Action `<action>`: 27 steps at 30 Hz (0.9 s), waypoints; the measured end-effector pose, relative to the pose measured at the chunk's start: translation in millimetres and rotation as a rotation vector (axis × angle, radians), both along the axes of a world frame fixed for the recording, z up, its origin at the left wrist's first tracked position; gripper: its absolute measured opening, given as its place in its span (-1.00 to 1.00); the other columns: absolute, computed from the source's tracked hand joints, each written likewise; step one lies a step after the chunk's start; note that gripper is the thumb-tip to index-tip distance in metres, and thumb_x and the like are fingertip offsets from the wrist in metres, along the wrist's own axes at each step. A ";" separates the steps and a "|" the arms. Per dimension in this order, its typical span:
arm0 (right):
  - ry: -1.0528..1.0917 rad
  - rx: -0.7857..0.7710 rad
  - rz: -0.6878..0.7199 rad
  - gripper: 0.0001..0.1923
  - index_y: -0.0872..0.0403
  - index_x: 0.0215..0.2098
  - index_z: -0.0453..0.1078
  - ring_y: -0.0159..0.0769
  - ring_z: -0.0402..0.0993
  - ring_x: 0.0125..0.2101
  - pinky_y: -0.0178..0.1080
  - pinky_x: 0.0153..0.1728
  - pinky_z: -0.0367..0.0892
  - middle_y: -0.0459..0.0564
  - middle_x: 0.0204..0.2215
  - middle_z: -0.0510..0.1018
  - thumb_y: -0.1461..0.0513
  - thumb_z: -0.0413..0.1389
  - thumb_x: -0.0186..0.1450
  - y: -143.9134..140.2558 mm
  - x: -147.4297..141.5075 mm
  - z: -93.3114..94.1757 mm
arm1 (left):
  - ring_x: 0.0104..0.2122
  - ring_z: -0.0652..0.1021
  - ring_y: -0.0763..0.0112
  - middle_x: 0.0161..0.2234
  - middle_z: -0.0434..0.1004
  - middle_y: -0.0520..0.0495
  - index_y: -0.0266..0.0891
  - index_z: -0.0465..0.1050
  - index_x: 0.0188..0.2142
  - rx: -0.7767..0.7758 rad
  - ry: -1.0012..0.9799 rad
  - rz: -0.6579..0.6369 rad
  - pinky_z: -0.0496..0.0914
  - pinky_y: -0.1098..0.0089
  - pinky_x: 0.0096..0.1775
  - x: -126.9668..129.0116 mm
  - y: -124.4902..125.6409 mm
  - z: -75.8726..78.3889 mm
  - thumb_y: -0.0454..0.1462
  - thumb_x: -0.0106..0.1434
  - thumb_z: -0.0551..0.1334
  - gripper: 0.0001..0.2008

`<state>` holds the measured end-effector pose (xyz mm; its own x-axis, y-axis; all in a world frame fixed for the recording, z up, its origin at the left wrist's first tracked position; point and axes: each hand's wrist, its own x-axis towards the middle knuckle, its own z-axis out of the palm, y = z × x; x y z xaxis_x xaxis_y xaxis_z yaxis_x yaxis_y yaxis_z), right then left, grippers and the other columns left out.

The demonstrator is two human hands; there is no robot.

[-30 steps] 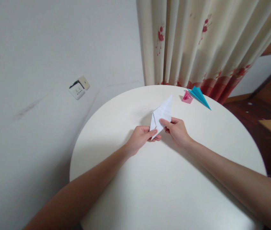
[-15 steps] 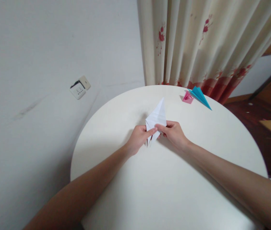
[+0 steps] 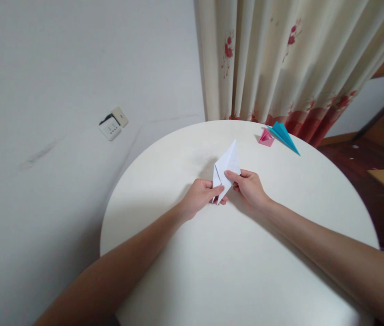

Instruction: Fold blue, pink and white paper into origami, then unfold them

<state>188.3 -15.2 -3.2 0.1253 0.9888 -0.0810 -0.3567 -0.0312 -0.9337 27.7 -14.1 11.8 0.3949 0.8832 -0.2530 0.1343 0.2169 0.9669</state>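
Observation:
A folded white paper, pointed at its far tip, is held just above the round white table. My left hand pinches its lower left part with thumb and fingers. My right hand grips its lower right edge, thumb on top. The paper's lower tip pokes out between the two hands. Its far tip leans to the right.
A small pink folded paper and a blue paper plane lie at the table's far right edge. A flowered curtain hangs behind the table. A wall socket sits on the white wall at left. Wooden floor lies at right.
The paper's tip swung left and upright half a second ago, then tilted back to the right. Both hands stayed closed on it and shifted only slightly.

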 end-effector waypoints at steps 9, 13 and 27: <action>0.032 0.010 -0.061 -0.70 0.10 -0.60 0.37 -0.46 0.02 -0.60 -0.26 -0.55 -0.08 -0.18 -0.66 0.29 0.13 0.37 0.01 8.6 8.2 -1.6 | -0.47 0.59 0.40 -0.40 0.65 -0.22 -0.37 0.57 -0.40 0.023 0.023 -0.055 0.43 0.40 -0.34 -3.7 1.8 -7.7 -0.11 0.19 0.33 -0.70; 0.043 0.014 -0.083 -0.68 0.09 -0.62 0.34 -0.47 0.03 -0.60 -0.27 -0.55 -0.08 -0.20 -0.67 0.27 0.13 0.37 0.00 13.2 12.9 0.3 | -0.36 0.61 0.36 -0.32 0.65 -0.22 -0.36 0.58 -0.32 0.030 -0.009 -0.109 0.44 0.37 -0.23 -4.7 2.5 -5.7 -0.06 0.19 0.35 -0.66; -0.148 -0.012 0.131 -0.66 0.17 -0.49 0.55 -0.41 0.28 -0.56 -0.28 -0.53 0.15 0.02 -0.52 0.57 0.05 0.38 -0.01 2.4 6.0 2.7 | -0.44 0.52 0.37 -0.41 0.59 -0.12 -0.33 0.58 -0.37 0.148 -0.092 0.066 0.39 0.38 -0.30 -3.8 8.6 -5.8 -0.04 0.12 0.35 -0.66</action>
<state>194.3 -12.8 -0.4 0.0070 0.9965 -0.0832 -0.2077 -0.0799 -0.9749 23.9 -5.5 6.0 0.3508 0.9327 -0.0841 0.0338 0.0771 0.9964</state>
